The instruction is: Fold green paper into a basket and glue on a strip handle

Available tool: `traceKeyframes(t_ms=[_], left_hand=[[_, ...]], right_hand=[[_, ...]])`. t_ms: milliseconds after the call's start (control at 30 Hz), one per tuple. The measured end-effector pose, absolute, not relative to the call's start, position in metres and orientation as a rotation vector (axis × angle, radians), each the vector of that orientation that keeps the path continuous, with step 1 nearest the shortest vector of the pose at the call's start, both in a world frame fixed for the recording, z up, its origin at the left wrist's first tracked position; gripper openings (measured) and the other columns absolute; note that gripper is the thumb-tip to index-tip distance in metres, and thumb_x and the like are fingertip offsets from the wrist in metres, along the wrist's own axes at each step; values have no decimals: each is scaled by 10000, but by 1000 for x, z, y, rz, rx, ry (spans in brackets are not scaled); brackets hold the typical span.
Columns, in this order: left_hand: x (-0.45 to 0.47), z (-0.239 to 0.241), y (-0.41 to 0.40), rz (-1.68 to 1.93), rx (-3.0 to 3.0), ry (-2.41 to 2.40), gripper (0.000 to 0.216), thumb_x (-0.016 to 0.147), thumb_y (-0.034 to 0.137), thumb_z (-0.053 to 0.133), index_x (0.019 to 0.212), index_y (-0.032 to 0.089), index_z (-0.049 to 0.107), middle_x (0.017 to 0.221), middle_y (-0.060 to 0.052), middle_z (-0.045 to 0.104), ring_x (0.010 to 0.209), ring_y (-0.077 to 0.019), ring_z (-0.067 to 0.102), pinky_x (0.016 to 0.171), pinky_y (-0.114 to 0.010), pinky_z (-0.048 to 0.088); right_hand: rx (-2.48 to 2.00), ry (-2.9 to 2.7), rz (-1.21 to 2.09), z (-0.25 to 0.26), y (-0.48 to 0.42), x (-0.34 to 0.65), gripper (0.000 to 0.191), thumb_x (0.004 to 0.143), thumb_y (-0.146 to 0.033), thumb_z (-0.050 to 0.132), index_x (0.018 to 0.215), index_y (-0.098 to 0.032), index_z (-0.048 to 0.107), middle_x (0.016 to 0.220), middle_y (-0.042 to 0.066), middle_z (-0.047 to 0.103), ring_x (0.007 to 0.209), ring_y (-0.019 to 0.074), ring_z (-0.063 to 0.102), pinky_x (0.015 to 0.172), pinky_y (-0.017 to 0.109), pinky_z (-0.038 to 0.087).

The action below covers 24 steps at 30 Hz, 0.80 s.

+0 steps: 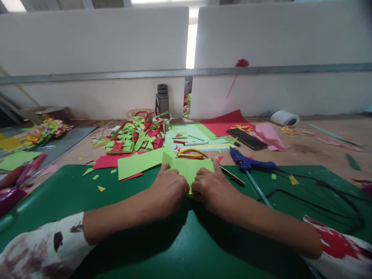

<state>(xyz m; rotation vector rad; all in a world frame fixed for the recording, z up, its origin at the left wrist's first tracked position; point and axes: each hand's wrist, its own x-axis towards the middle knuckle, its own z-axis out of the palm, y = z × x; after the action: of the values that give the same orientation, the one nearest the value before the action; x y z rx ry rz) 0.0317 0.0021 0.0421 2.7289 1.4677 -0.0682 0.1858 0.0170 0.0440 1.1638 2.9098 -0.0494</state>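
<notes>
A light green sheet of paper [187, 168] is held between my two hands above the green mat [186, 240]. My left hand [170, 190] grips its left side, thumb on top and fingers curled. On the right side, my right hand [212, 190] pinches the same sheet, knuckles almost meeting the left ones. The paper looks bent or creased near the middle; its lower part is partly hidden by my fingers. Just behind it lie yellow-handled scissors [190, 152]. Another green paper strip [139, 164] rests on red paper [109, 161] to the left.
A blue glue gun [251, 161] with a black cord lies to the right, near a phone [247, 139]. Folded green and red paper pieces [136, 133] are heaped behind left. A dark bottle [163, 100] stands by the white partition [95, 42]. Paper scraps litter the mat.
</notes>
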Motion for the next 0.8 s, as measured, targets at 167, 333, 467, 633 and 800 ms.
traceKeyframes(t_ms=[167, 333, 467, 633, 800], left_hand=[[37, 41, 4, -115, 2681, 1520, 120, 693, 144, 565, 630, 161, 666, 621, -92, 668, 655, -247, 608, 746, -425, 311], [39, 40, 4, -117, 2634, 1557, 143, 715, 156, 549, 633, 162, 667, 639, -100, 682, 666, -255, 620, 735, -410, 315], [38, 39, 4, -116, 2641, 1559, 163, 737, 174, 539, 628, 153, 657, 644, -105, 686, 650, -248, 618, 738, -415, 307], [37, 37, 5, -94, 2636, 1578, 158, 725, 173, 548, 598, 158, 640, 620, -87, 677, 637, -233, 610, 731, -396, 305], [39, 37, 5, -100, 2613, 1618, 281, 788, 312, 558, 565, 151, 617, 600, -92, 669, 614, -225, 605, 762, -418, 295]], right_hand=[[1164, 2752, -34, 49, 22, 174, 146, 763, -165, 566, 749, -168, 712, 711, 82, 687, 875, 244, 587, 1009, 542, 31], [1134, 2684, -106, 54, 25, 171, 157, 732, -172, 592, 813, -183, 726, 769, 86, 699, 915, 268, 594, 1009, 538, 1], [1119, 2698, -132, 55, 26, 172, 169, 756, -191, 577, 833, -181, 728, 807, 103, 698, 950, 279, 586, 1008, 544, -12], [1179, 2710, -163, 53, 27, 172, 154, 749, -201, 576, 793, -172, 721, 807, 98, 702, 917, 263, 599, 1009, 552, -13], [1188, 2742, -166, 47, 29, 172, 121, 742, -211, 601, 702, -165, 705, 694, 69, 689, 843, 236, 610, 1014, 540, -3]])
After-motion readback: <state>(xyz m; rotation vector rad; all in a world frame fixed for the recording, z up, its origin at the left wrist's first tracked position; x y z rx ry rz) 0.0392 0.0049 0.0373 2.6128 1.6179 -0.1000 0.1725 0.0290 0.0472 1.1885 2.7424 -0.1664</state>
